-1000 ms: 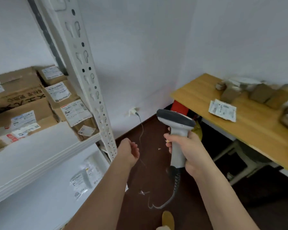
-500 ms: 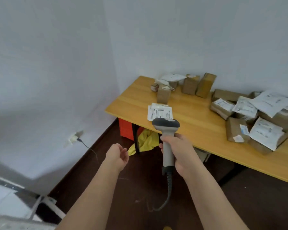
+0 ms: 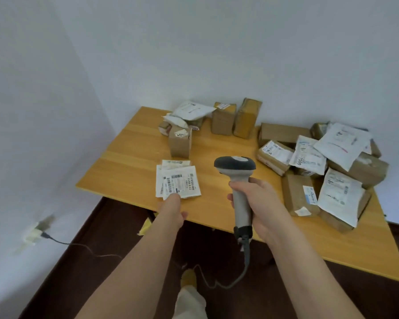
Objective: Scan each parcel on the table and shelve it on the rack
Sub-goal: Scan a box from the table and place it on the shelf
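Head view: looks down at two bare arms and a wooden table point(image 3: 129, 162) in a white corner.
Table: big and yellow-brown, under and past both hands.
Pile of parcels point(image 3: 320, 166): brown boxes and white bags with labels, heaped on the table to the right of the right hand's fingers, near them but not touching.
Far parcels point(image 3: 224, 118): more boxes and a white bag at the back of the table, well past the fingers of both hands.
Small box point(image 3: 179, 143): stands upright, just beyond the flat packets.
Right hand point(image 3: 260, 208): fingers and thumb curled tight round the handle of the scanner.
Scanner point(image 3: 236, 180): grey and white, held upright, its dark head above the fingers and over the table, between the flat packets and the pile.
Cord point(image 3: 244, 268): hangs down from the bottom of the scanner, below the right hand.
Left hand point(image 3: 172, 211): reaches to the near edge of the flat packets; its fingertips meet them, thumb sticks out to the right. I cannot tell if it has hold of them.
Flat packets point(image 3: 179, 181): thin white label bags, stacked near the table's front edge, right at the left fingertips.
Plug point(image 3: 39, 229): low on the left wall, blurry, far left of the fingers.
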`<act>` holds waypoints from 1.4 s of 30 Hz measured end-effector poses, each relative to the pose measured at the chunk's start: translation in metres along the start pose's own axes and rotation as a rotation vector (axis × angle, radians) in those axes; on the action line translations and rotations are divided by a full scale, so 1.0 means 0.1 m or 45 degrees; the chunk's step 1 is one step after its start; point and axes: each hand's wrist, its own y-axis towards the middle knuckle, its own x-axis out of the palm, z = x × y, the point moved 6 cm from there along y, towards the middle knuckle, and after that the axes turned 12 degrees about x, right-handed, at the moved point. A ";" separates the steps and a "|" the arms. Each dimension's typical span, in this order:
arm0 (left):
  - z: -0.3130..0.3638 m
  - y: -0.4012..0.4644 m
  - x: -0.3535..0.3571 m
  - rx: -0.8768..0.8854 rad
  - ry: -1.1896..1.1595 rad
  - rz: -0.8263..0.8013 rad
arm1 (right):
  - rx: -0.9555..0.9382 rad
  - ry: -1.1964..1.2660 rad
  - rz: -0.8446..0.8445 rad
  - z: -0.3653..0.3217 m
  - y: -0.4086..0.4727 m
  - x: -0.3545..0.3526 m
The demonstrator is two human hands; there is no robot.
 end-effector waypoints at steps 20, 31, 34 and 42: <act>1.04 1.88 1.48 0.326 0.713 0.356 | 0.200 -0.022 0.166 -1.04 2.13 0.15; 1.54 2.29 1.74 0.895 1.152 0.053 | 0.321 -0.023 0.124 -1.00 2.42 -0.10; 1.44 2.24 1.72 0.758 0.852 0.196 | 0.347 0.028 0.134 -1.02 2.49 -0.20; 0.94 1.98 1.74 0.274 0.398 -0.249 | 0.293 0.143 0.148 -1.23 2.56 -0.45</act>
